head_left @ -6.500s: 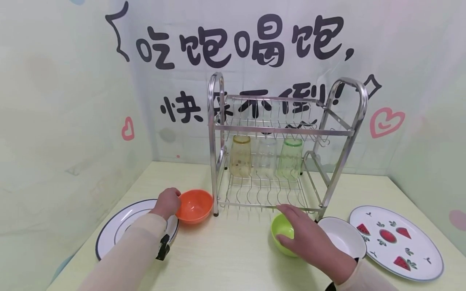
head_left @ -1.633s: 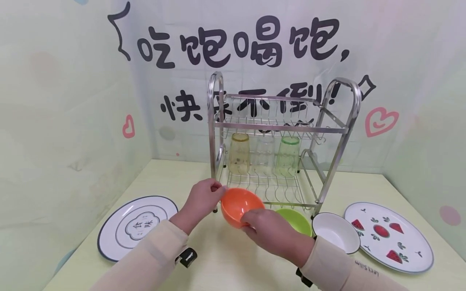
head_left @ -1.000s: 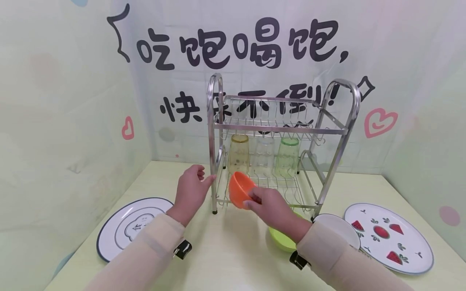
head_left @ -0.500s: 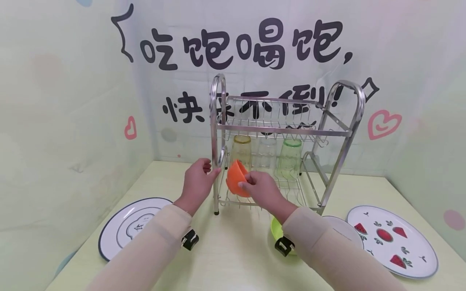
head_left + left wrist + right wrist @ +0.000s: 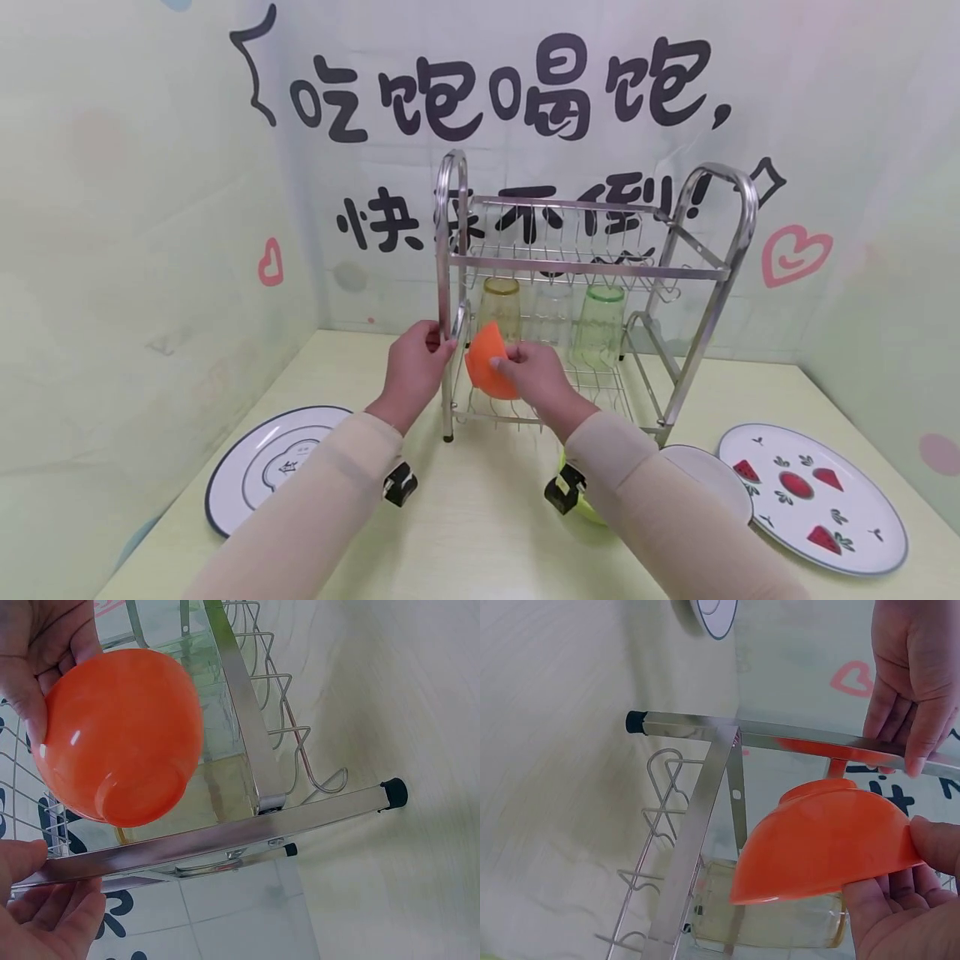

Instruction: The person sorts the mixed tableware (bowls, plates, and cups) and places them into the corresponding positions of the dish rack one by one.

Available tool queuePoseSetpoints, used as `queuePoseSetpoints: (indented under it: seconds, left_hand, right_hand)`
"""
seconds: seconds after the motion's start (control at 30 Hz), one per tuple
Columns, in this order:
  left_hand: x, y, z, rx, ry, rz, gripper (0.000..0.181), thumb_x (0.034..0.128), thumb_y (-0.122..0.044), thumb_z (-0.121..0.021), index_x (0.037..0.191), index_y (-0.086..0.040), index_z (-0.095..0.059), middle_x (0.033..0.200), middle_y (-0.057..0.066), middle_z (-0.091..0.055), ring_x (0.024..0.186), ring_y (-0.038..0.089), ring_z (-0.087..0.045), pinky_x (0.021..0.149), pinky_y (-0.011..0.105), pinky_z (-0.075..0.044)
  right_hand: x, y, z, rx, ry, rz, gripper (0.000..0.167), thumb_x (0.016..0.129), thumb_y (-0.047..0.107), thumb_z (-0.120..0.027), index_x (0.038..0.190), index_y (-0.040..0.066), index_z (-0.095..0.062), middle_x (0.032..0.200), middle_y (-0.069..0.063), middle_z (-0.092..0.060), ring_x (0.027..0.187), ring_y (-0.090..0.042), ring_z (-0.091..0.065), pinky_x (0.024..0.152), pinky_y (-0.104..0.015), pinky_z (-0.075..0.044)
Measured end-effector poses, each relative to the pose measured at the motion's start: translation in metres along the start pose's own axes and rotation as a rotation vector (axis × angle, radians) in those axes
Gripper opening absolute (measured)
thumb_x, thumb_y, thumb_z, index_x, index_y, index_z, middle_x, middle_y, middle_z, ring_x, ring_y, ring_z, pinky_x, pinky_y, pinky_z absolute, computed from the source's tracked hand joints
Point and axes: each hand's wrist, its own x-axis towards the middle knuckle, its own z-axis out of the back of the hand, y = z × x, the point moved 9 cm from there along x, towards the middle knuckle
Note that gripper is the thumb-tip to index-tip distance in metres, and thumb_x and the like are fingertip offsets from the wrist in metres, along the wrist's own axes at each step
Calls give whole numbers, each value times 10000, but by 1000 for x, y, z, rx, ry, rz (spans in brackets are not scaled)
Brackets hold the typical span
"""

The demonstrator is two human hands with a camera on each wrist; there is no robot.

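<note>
My right hand (image 5: 542, 382) pinches an orange bowl (image 5: 489, 367) by its rim, thumb on one side and fingers on the other. The bowl is tilted on its side, its foot toward the left post, at the front of the lower tier of a metal dish rack (image 5: 585, 268). In the left wrist view, the thumb and fingers of my left hand (image 5: 56, 919) hold the rack's front left post (image 5: 165, 851) from both sides. Behind the bowl (image 5: 825, 844), a yellowish glass (image 5: 500, 300) stands on the lower tier, partly hidden.
A clear glass (image 5: 552, 312) and a green glass (image 5: 600, 325) stand on the same tier. A blue-rimmed plate (image 5: 240, 467) lies left. At right are a white bowl (image 5: 712, 471), a watermelon-patterned plate (image 5: 847, 500) and a green bowl (image 5: 592, 510), mostly behind the right wrist.
My right hand took the orange bowl from my left, tilted it and moved it up into the rack's lower front. The left hand let go of the bowl and moved to the post.
</note>
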Motion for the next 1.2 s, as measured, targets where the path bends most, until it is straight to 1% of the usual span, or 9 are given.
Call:
queuePoseSetpoints:
  seconds: [0.13, 0.33, 0.47, 0.73, 0.9, 1.07, 1.2]
  left_hand:
    - [1, -2, 0, 8, -4, -10, 291, 948, -125, -617, 1193, 28, -582, 1051, 167, -646, 929, 273, -595, 819, 394, -540]
    - [1, 0, 0, 4, 6, 0, 283, 954, -121, -605, 1190, 33, -585, 1036, 167, -642, 915, 267, -586, 800, 385, -538]
    - [3, 2, 0, 5, 19, -5, 272, 951, -126, -612, 1170, 34, -596, 1007, 159, -639, 895, 262, -578, 785, 375, -532]
    - [4, 1, -1, 10, 44, -27, 273, 941, -123, -628, 1153, 46, -603, 979, 156, -634, 877, 257, -574, 772, 358, -531]
    - [6, 0, 0, 11, 42, -45, 267, 935, -117, -635, 1143, 49, -611, 965, 157, -639, 867, 258, -576, 765, 359, -530]
    - [6, -1, 0, 18, 38, -61, 229, 930, -116, -642, 1101, 36, -621, 943, 152, -641, 848, 257, -577, 747, 353, -527]
    - [6, -1, -1, 23, 41, -65, 208, 933, -120, -639, 1084, 21, -623, 942, 147, -643, 844, 255, -578, 743, 350, -526]
  right_hand:
    - [4, -4, -2, 77, -19, -53, 200, 930, 111, -639, 1088, -9, -663, 1146, -140, -639, 1019, -284, -613, 922, -438, -512]
    - [11, -11, -7, 147, -51, -106, 187, 938, 117, -629, 1064, -20, -642, 1145, -149, -623, 1030, -285, -598, 927, -424, -501]
    - [15, -16, -11, 191, -73, -118, 205, 942, 114, -621, 1084, -34, -631, 1163, -162, -617, 1039, -296, -608, 920, -424, -507]
    - [19, -22, -18, 329, -134, -136, 205, 949, 100, -605, 1079, -58, -618, 1177, -183, -593, 1058, -322, -614, 931, -433, -505]
    - [22, -28, -23, 370, -139, -159, 224, 950, 101, -602, 1101, -63, -620, 1200, -195, -596, 1083, -323, -612, 942, -426, -501]
    - [23, -34, -26, 385, -144, -172, 230, 955, 96, -592, 1102, -80, -609, 1192, -210, -596, 1052, -315, -612, 937, -423, -500]
    - [24, -36, -28, 396, -140, -173, 234, 959, 95, -585, 1102, -90, -605, 1199, -221, -593, 1070, -326, -608, 944, -429, -497]
